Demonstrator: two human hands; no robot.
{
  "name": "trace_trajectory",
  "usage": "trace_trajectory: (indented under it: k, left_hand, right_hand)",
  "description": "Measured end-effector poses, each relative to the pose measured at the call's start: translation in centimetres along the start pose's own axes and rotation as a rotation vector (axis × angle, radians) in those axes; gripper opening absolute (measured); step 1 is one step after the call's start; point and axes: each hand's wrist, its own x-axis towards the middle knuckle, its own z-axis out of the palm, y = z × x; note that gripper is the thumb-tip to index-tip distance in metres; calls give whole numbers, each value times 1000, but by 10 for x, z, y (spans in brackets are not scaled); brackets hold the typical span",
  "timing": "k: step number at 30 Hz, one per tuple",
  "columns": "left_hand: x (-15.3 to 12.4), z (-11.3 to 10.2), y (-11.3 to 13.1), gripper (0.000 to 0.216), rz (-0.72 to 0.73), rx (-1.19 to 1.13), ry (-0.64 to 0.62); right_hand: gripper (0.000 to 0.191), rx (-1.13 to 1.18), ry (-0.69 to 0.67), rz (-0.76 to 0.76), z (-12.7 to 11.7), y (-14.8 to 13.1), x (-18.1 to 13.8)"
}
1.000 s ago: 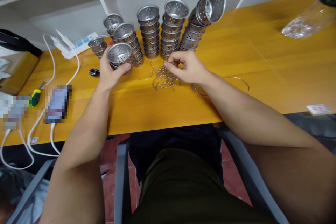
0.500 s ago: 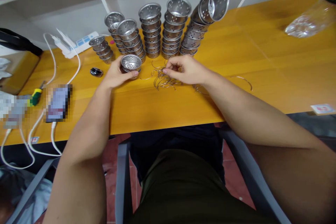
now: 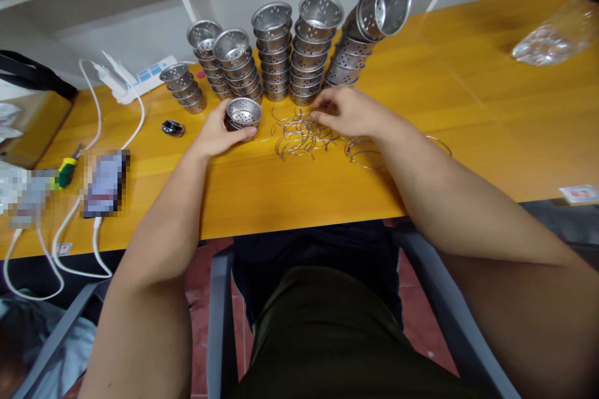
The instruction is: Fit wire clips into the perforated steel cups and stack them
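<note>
My left hand [image 3: 222,131] is closed around a short perforated metal cup [image 3: 244,113], which stands upright on the table; it looks like a small stack. The thumb lies along the front of the cup and the fingers go behind it. Just right of this lies a tangled heap of thin curved wire pieces [image 3: 299,137]. Over the heap's right edge is my right hand [image 3: 349,111], its fingers curled and the thumb slightly apart from them. I see nothing clearly held there. Some wire rings [image 3: 365,153] lie beside its wrist, partly hidden by the forearm.
Behind my hands stand several stacks of perforated metal cups [image 3: 276,53]; the right one leans [image 3: 374,19]. To the left are a black shiny object [image 3: 172,128], a phone [image 3: 107,184], a screwdriver [image 3: 67,171], cables and a power strip [image 3: 147,78]. A clear bag [image 3: 547,43] lies far right.
My right hand has moved right and a little away from me, uncovering more of the wire heap. My left hand and its cup have shifted slightly to the right.
</note>
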Motion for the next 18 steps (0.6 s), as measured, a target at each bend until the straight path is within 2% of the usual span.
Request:
trace_trajectory:
  k: [6, 13, 18]
  left_hand:
    - [2, 2, 0, 109, -13, -10, 1]
    - [5, 5, -3, 97, -13, 17, -6]
    - [7, 6, -3, 96, 0, 6, 24]
  right_hand:
    - [28, 24, -3, 14, 3, 17, 4]
    - [27, 18, -22, 2, -2, 25, 6]
    - [33, 35, 7, -6, -2, 33, 9]
